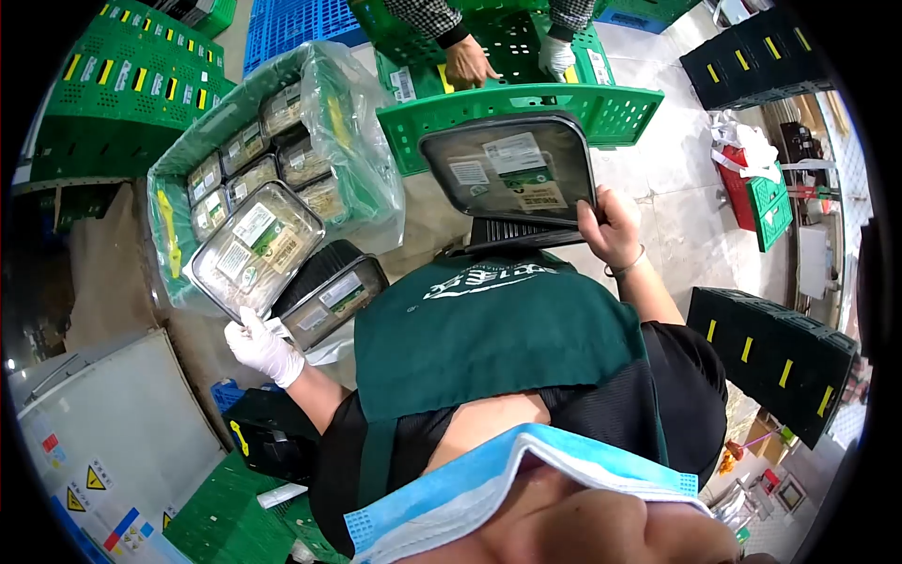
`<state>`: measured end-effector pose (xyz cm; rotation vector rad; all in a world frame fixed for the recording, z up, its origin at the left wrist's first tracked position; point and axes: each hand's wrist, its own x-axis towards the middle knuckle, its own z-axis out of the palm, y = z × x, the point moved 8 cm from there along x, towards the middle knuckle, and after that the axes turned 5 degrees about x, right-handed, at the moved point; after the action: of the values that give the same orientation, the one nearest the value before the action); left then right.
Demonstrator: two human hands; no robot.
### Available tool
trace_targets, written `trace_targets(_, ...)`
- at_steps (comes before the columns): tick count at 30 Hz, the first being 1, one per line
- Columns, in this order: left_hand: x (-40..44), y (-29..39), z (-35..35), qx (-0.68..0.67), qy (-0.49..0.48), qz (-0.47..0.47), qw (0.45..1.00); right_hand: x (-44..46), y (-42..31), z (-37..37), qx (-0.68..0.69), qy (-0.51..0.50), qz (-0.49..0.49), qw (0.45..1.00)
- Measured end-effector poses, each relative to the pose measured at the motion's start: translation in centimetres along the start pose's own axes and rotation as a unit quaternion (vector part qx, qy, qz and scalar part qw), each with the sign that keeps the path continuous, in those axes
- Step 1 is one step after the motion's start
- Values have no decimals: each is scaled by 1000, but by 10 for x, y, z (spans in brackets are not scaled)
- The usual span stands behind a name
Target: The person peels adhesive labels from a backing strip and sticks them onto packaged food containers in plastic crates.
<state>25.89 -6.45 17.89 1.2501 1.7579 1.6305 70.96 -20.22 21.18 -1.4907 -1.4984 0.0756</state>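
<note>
The blue pleated face mask [521, 470] is nearest, and past it, beyond the dark green cloth apron [498, 329], stands the landmark: a rectangular green crate lined with clear plastic film [171, 174]. Inside the lined crate, about seven shallow labelled packs [242, 148] sit close together in rows, so that part looks done; how many lie deeper or under the film I cannot tell. The white-gloved left hand [263, 348], at the lined crate's near corner, has its fingers bent in on the lower rim of a clear-topped rectangular pack with a white and green label [258, 246], which slants over the crate's near side and does not look settled among the rows. The bare right hand [613, 228], to the right of the lined crate, pinches the edge of a dark rounded rectangular pack [512, 169], thumb on top, the other fingers partly hidden. That one is clearly outside, as is a black ribbed plastic tray [521, 233] just below it. Another black labelled pack [336, 296] rests beside the lined crate's near corner, apparently outside too. I judge the work partway, with at least these packs unplaced
</note>
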Motion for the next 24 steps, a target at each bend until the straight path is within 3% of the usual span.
trace_targets(6,1,-27,-12,-20,-5,-49,999,-11,8,10,-5,4,78,997)
trace_targets(14,3,-29,-27,37,7,-18,999,-21,18,11,11,35,113,993)
trace_targets(20,-4,-25,-25,1,7,-70,998,-31,51,15,34,62,242,968)
trace_targets(23,3,-29,-34,54,7,33,998,-31,89,10,54,78,299,950)
trace_targets(24,2,-23,-32,58,-2,12,998,-32,108,4,65,85,330,938)
